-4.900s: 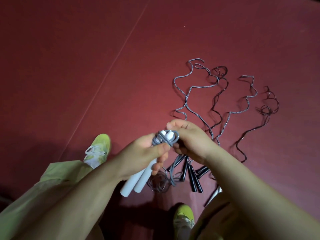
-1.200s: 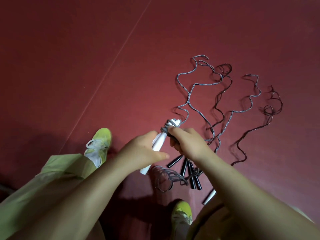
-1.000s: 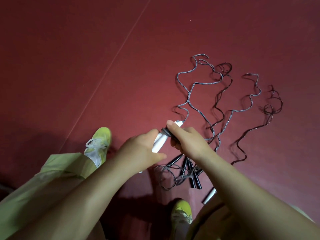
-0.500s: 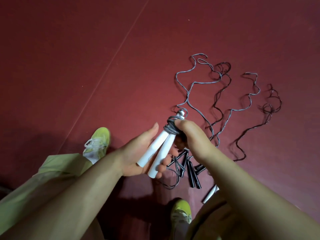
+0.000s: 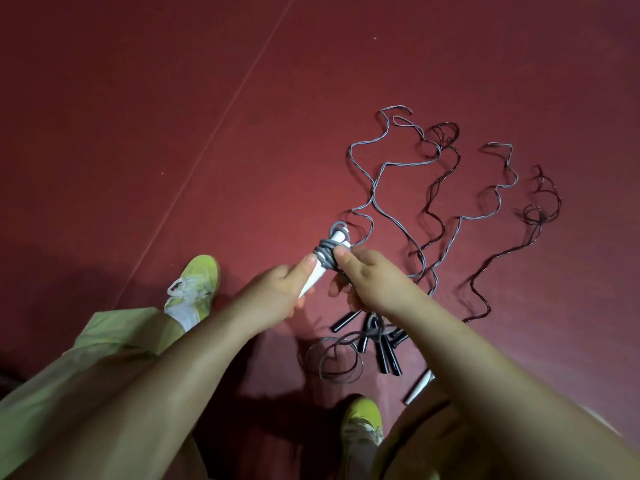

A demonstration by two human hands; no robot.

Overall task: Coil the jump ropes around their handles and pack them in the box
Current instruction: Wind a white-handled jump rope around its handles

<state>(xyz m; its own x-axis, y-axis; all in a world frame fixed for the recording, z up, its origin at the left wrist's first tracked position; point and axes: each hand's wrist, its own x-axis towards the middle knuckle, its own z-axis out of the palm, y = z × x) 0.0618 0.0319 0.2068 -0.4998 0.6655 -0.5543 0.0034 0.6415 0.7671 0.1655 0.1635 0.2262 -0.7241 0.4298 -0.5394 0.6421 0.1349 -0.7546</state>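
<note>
1. The white handles [image 5: 320, 265] are gripped by the curled fingers of the left hand [image 5: 273, 296], thumb laid along them.
2. A grey rope [image 5: 325, 254] is seen wound in several tight turns just beyond that thumb.
3. The coil is pinched by the right hand [image 5: 367, 282], thumb on top.
4. Slack rope, apparently the same one, is looped on the red floor [image 5: 173, 98] below the fingers.

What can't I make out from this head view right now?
- Box: nowhere in the head view.
- White handles: lower ends hidden inside the left hand.
- Grey rope: run to the floor hidden behind the right hand.
- Black handles: overlapping, count unclear.
- Loose white handle: partly under the right forearm.
</note>
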